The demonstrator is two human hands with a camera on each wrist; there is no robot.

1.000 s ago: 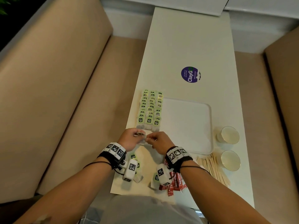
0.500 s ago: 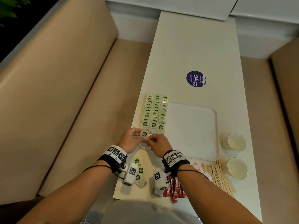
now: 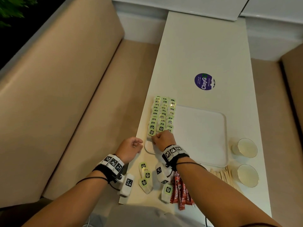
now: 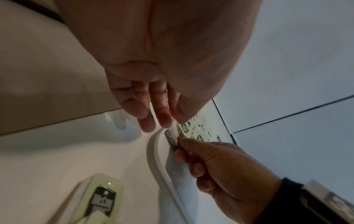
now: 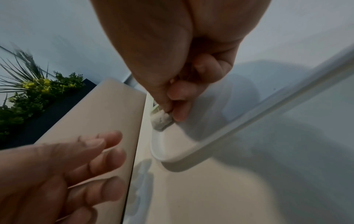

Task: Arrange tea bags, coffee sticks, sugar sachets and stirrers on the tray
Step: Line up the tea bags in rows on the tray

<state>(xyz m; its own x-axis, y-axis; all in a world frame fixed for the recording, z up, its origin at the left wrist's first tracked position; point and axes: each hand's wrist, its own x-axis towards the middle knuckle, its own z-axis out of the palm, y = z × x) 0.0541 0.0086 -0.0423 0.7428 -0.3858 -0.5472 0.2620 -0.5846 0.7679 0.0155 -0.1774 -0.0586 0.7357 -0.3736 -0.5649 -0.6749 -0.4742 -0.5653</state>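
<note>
A white tray (image 3: 201,136) lies on the table with several green-labelled tea bags (image 3: 162,115) in three rows along its left side. My right hand (image 3: 154,140) is at the tray's near-left corner, just below the rows. It pinches one tea bag (image 5: 161,121) between thumb and fingers, with the bag touching the tray floor by the rim (image 4: 153,151). My left hand (image 3: 139,143) hovers beside the tray's left edge, fingers relaxed and empty. Loose tea bags (image 3: 145,177) lie on the table under my wrists.
Red coffee sticks (image 3: 180,192) lie near the front edge. Wooden stirrers (image 3: 224,174) and two paper cups (image 3: 246,148) sit to the tray's right. A purple sticker (image 3: 204,81) is farther back. Beige benches flank the narrow table.
Both hands were holding the tea bag together in front of the tray. The left hand has let go and drawn off to the left, while the right carried the bag down onto the tray corner.
</note>
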